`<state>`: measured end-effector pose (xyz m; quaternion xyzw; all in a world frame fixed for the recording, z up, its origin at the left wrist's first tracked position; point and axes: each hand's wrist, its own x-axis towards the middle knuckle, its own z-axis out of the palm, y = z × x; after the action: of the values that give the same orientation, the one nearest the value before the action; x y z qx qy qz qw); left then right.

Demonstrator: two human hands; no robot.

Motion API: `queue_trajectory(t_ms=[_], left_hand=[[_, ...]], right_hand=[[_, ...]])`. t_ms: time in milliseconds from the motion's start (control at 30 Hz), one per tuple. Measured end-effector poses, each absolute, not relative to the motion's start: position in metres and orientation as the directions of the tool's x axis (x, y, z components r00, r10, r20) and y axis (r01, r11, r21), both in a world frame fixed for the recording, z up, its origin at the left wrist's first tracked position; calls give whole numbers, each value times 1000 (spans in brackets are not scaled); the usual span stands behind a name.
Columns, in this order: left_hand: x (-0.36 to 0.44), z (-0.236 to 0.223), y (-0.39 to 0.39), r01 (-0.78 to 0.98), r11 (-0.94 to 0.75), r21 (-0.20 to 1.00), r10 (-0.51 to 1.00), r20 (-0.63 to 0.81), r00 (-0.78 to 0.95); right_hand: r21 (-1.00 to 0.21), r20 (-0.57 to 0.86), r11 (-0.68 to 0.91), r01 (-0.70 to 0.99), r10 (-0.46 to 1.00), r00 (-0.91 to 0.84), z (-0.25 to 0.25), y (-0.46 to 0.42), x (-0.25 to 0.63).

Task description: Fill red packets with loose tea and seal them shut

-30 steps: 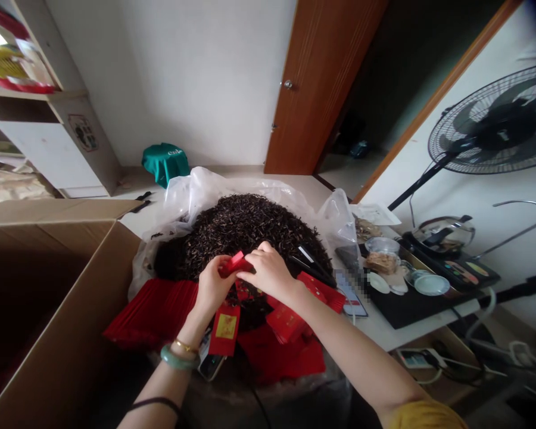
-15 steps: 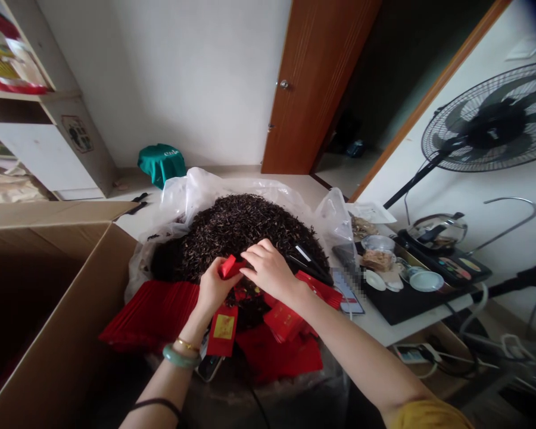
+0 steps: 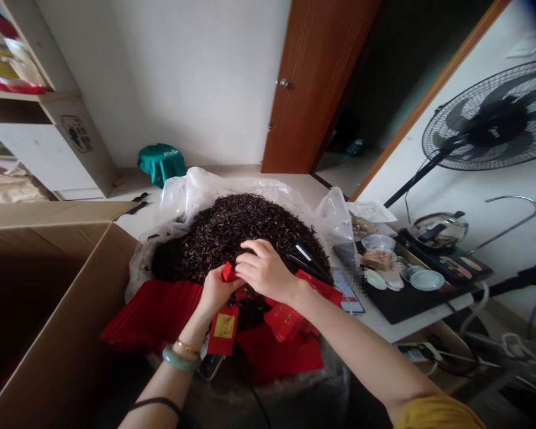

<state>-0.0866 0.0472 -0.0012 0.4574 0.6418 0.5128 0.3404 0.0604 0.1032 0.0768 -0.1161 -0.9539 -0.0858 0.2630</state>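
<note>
A big heap of dark loose tea leaves (image 3: 232, 229) fills a clear plastic bag (image 3: 196, 187) in front of me. My left hand (image 3: 214, 292) is closed on a small red packet (image 3: 227, 272) at the heap's near edge. My right hand (image 3: 263, 271) curls over the same packet, fingers pinched at its top. Red packets (image 3: 152, 310) lie stacked below my hands, and one with a gold label (image 3: 223, 330) hangs under my left wrist.
An open cardboard box (image 3: 49, 298) stands at the left. To the right a black tray (image 3: 406, 301) carries bowls and a kettle (image 3: 438, 229). A standing fan (image 3: 495, 119) is at far right. A phone (image 3: 351, 295) lies beside the bag.
Both hands have sunk slightly toward the heap's near edge, and the red packet is more covered by my fingers than before.
</note>
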Motion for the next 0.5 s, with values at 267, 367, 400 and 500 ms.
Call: queue_trajectory(t_ms=[267,367,400,500], left_hand=[[-84,1,44,271,118,955,973,-57,-222],[-84,4,41,235,134,963,984,-102,-143],[-84,5,40,213,136,968,987,-114,-112],[-86,9,38,163,138,977,990,-133,-42]], right_hand=[[-124,273,929,348,369,-888,103,108,68],[-358,144,855,376,448,-882,120,112,73],[-448,92,803,393,479,-873,125,114,75],[-637,-101,632,443,500,-860,133,126,77]])
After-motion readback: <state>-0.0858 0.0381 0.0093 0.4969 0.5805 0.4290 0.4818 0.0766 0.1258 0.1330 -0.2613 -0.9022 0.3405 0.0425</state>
